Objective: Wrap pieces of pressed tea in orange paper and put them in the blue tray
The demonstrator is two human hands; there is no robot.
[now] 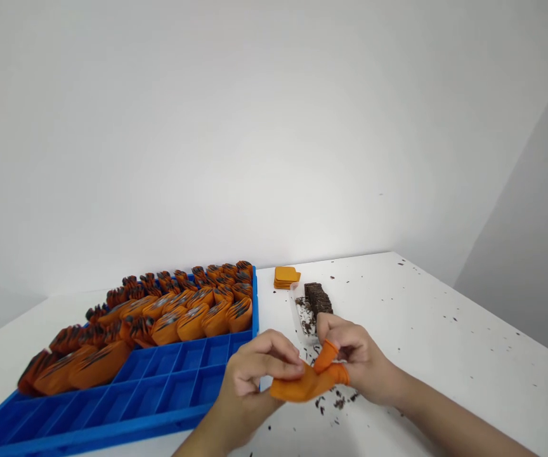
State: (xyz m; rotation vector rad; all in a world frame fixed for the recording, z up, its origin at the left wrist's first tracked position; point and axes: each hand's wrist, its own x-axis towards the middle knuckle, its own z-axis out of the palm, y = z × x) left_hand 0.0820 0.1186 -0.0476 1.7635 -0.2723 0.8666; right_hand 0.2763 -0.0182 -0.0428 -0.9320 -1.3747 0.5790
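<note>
My left hand (pixel 255 374) pinches a small orange pouch (pixel 288 390) between its thumb and fingers, low in the middle of the view. From the other side, my right hand (pixel 357 358) is closed on the same piece. Orange rubber finger cots (pixel 327 355) appear to cover the right thumb and forefinger. Whether anything is inside the pouch cannot be seen. Just beyond the right hand lies a clear plastic tray (pixel 297 311) with a row of dark brown, flaky pieces (pixel 318 298) and loose crumbs.
A blue compartment tray (pixel 198 381) stands at left, its back rows full of orange pouches (pixel 193 324) with dark contents; several front compartments are bare. Behind the clear tray sits a stack of orange-yellow pouches (pixel 286 277). Dark crumbs (pixel 339 401) dot the white table (pixel 445 368) against a wall.
</note>
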